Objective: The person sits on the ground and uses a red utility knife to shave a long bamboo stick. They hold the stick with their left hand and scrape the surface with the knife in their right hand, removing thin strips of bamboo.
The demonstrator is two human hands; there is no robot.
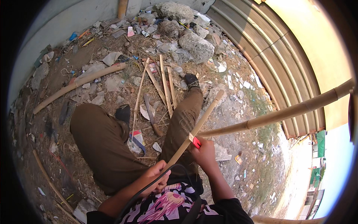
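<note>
Outdoor yard: dirt ground (238, 186) full of litter, pale wall (63, 33) upper left, rocks (196, 46) top centre, ribbed sheet (276, 52) upper right. Person sits low, legs in brown trousers (106, 140) spread across the centre-left.

Strip (199, 124), looks like bamboo, runs diagonally from the lower centre up to just right of centre, crossing in front of the right leg; can't tell if it rests on it. Left hand (158, 177), lower centre: grip closed round the strip's lower end. Right hand (204, 151), centre: grip closed on a red tool (196, 142), which sits against the strip about midway. Exact kind of tool and its working edge unclear. A long pole (274, 116) extends from behind the strip to the right edge.

On the ground, upper centre: loose slats (164, 76), with a long knife (150, 112) just below; a curved tool (138, 145) lies lower, between the legs.

Step in hand, judged: working the strip with the red tool, left hand steadying. Next move calls for a firm left hold and the tool kept flat on the strip, left fingers clear of its path.
</note>
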